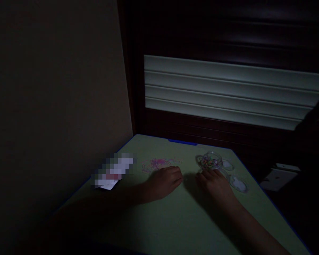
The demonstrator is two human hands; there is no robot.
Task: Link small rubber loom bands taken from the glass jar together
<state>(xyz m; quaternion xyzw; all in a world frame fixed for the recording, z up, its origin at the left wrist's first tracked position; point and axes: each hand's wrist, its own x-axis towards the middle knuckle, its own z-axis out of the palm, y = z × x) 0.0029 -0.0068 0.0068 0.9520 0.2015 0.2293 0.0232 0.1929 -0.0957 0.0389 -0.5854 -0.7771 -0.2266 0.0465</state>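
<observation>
My left hand [164, 182] rests low over the table with its fingers curled together. A tiny pale bit shows by its fingertips, too dim to name. Just beyond it lies a loose scatter of thin pink bands or strings [158, 163]. My right hand [214, 184] is closed too, knuckles up, its fingertips hidden from view; whatever it holds cannot be made out. Directly beyond it are a clear round container [214, 156] and a tangle of multicoloured bands or strings [210, 163]. Two clear round lids or shallow dishes with whitish centres, one farther [228, 164] and one nearer [239, 184], lie to its right.
The pale green table [175, 219] has a blue edge and stands against a plain wall and a dark panel with light slats [215, 88]. A blurred-out flat item [114, 171] lies at its left edge. A white box [280, 177] is beyond the right edge. Light is dim.
</observation>
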